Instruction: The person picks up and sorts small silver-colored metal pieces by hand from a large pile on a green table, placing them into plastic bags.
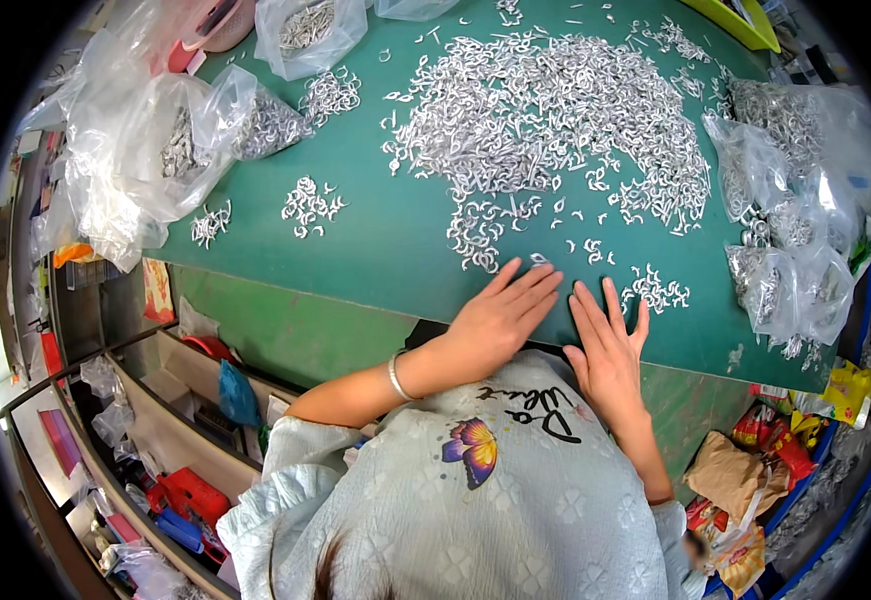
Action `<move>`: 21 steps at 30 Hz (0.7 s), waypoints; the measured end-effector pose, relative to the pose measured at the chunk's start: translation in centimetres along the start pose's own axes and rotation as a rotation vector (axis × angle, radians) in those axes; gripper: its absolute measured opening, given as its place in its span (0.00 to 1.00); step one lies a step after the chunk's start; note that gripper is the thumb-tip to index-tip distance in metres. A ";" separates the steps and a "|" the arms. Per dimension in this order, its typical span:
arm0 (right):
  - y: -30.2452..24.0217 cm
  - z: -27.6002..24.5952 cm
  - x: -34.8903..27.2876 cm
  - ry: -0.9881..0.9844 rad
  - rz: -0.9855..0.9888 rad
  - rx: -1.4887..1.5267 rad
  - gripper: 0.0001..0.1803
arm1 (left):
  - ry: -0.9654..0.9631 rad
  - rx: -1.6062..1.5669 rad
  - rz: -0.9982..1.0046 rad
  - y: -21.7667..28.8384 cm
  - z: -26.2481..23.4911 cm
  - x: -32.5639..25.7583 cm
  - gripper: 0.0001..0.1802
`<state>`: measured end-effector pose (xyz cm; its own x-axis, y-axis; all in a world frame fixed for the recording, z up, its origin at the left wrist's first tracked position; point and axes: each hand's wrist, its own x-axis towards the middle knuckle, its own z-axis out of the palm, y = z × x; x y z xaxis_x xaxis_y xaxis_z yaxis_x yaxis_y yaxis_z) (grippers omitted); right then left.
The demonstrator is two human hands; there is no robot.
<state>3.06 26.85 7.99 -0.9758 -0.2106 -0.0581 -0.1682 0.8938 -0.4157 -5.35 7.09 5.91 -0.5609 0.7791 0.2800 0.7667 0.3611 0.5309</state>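
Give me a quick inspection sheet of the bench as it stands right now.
Surface: green mat on the bench.
Job's things: large heap of small silver metal hooks; smaller clusters to the left.
Clutter: clear plastic bags of hooks, left and right.
Hands: left hand and right hand lie flat, open, at the mat's near edge.
Cables: nothing seen.
Surroundings: shelves with red bins lower left; wrappers lower right.

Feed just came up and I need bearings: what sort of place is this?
Probably a small workshop sorting bench. A green table carries a big heap of small metal hooks, clear plastic bags of the same parts sit at both sides, and both hands rest flat at its near edge.
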 end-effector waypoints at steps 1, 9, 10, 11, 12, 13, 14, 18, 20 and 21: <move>0.1 0.0 -0.2 0.007 -0.008 0.012 0.34 | 0.001 -0.009 -0.017 -0.4 -0.3 -0.5 0.23; -1.3 0.4 4.9 0.027 -0.131 0.054 0.34 | 0.095 -0.046 -0.106 -1.7 -1.0 -2.2 0.21; -1.4 0.8 5.0 0.012 -0.138 0.013 0.35 | 0.102 -0.031 -0.106 -1.9 -1.1 -2.3 0.20; -1.4 1.0 5.1 -0.002 -0.144 -0.028 0.35 | 0.108 -0.017 -0.104 -2.0 -1.2 -2.4 0.20; -1.4 0.7 4.6 -0.035 -0.147 -0.074 0.37 | 0.146 -0.012 -0.112 -2.0 -1.4 -2.4 0.19; -1.3 0.7 4.0 -0.066 -0.129 -0.065 0.37 | 0.183 -0.008 -0.118 -1.7 -1.8 -2.3 0.17; -1.2 0.7 3.1 -0.095 -0.109 -0.056 0.38 | 0.219 -0.004 -0.123 -1.5 -2.1 -2.3 0.16; -0.1 0.5 0.5 -0.104 -0.088 0.044 0.41 | -0.197 -0.860 -0.484 2.1 -1.7 -4.2 0.08; 0.0 0.2 0.3 -0.054 -0.098 0.069 0.41 | -0.533 -1.289 -0.796 1.6 0.7 -5.1 0.14; 0.0 0.4 0.1 -0.071 -0.111 0.069 0.41 | -0.450 -1.540 -0.880 0.9 2.3 -5.4 0.17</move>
<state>3.00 26.65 7.60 -0.9392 -0.3360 -0.0713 -0.2619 0.8348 -0.4843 -0.90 4.35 3.05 -0.2790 0.8019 -0.5284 -0.7524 0.1594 0.6391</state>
